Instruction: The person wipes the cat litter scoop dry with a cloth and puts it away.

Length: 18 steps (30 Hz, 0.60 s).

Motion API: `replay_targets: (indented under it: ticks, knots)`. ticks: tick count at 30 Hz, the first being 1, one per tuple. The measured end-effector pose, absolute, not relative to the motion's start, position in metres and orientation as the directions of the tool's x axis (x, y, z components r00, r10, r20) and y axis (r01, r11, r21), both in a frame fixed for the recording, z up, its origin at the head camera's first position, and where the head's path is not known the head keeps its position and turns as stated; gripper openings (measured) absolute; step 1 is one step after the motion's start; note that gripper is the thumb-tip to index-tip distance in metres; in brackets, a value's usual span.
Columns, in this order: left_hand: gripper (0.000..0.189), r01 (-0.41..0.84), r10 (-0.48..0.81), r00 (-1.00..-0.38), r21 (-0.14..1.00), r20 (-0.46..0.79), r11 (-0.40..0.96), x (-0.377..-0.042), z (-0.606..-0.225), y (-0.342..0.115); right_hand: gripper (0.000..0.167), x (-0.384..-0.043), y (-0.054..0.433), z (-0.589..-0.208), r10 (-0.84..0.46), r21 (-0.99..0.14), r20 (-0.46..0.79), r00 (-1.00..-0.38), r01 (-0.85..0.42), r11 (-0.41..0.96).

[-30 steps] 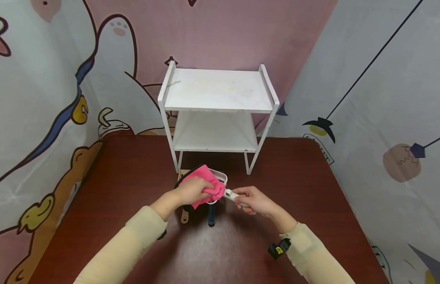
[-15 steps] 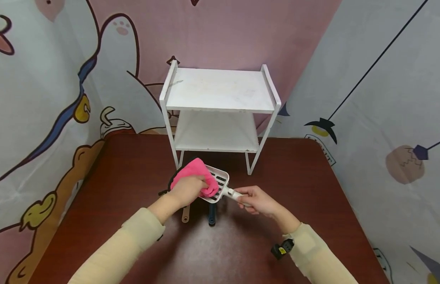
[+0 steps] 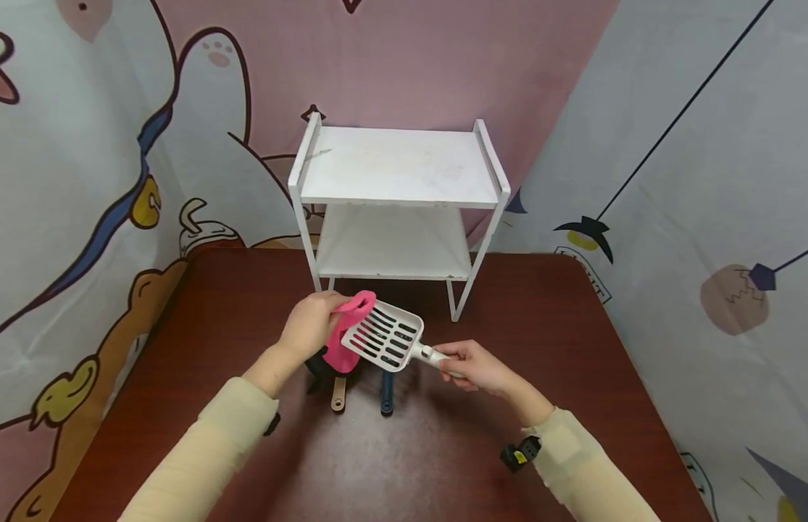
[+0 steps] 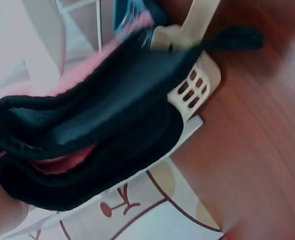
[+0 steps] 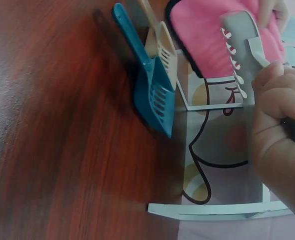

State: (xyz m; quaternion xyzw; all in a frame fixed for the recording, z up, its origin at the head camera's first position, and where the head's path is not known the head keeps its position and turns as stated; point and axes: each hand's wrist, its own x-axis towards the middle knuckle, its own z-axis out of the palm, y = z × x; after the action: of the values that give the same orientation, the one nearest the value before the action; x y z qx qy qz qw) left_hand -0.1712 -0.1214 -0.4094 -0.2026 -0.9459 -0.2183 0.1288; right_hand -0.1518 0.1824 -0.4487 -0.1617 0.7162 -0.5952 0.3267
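My left hand (image 3: pixel 310 322) grips a pink cloth (image 3: pixel 341 354) by its upper part. In the left wrist view the cloth's black back (image 4: pixel 132 115) hangs in folds, with a black loop at one end. My right hand (image 3: pixel 472 366) holds a white slotted litter scoop (image 3: pixel 414 348) by its handle, raised above the table. The cloth hangs just left of the scoop's head, partly behind it; whether they touch I cannot tell. Below lie a blue scoop (image 5: pixel 143 75) and a beige scoop (image 5: pixel 168 60), heads towards the shelf; from above, mostly their handles show.
A white two-tier shelf (image 3: pixel 404 167) stands at the back of the dark red-brown table (image 3: pixel 540 312), just beyond the scoops. Cartoon-printed wall coverings (image 3: pixel 671 181) enclose the table at the back and both sides.
My left hand has drawn the cloth left off the white scoop, baring its slotted head. The cloth now hangs down from my fingers. My right hand has stayed almost in place.
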Motion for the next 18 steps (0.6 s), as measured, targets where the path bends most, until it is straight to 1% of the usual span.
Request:
replay_targets:
  ticks: [4,8,10,12,16,18]
  knots:
    - [0.023,0.437,0.29,-0.883,0.422,0.369,0.794,-0.173,-0.399,-0.116,0.034,-0.152,0.18,-0.453,-0.597,-0.94,-0.298,-0.745,0.121,0.318]
    - [0.018,0.487,0.338,-0.866,0.469,0.368,0.737,-0.168,-0.391,-0.096,0.034,-0.153,0.174,-0.457,-0.589,-0.926,-0.295,-0.752,0.074,0.37]
    - [0.016,0.514,0.387,-0.856,0.485,0.343,0.707,-0.166,-0.392,-0.086,0.035,-0.153,0.17,-0.458,-0.593,-0.925,-0.289,-0.752,0.06,0.374]
    - [0.016,0.516,0.421,-0.857,0.512,0.298,0.687,-0.164,-0.397,-0.079,0.035,-0.152,0.168,-0.457,-0.598,-0.927,-0.276,-0.753,0.045,0.372]
    - [0.015,0.468,0.433,-0.875,0.608,0.216,0.642,-0.163,-0.411,-0.074,0.034,-0.151,0.166,-0.453,-0.62,-0.931,-0.242,-0.747,-0.001,0.364]
    - [0.014,0.447,0.435,-0.879,0.657,0.196,0.607,-0.165,-0.416,-0.074,0.034,-0.151,0.165,-0.451,-0.632,-0.934,-0.223,-0.742,-0.025,0.358]
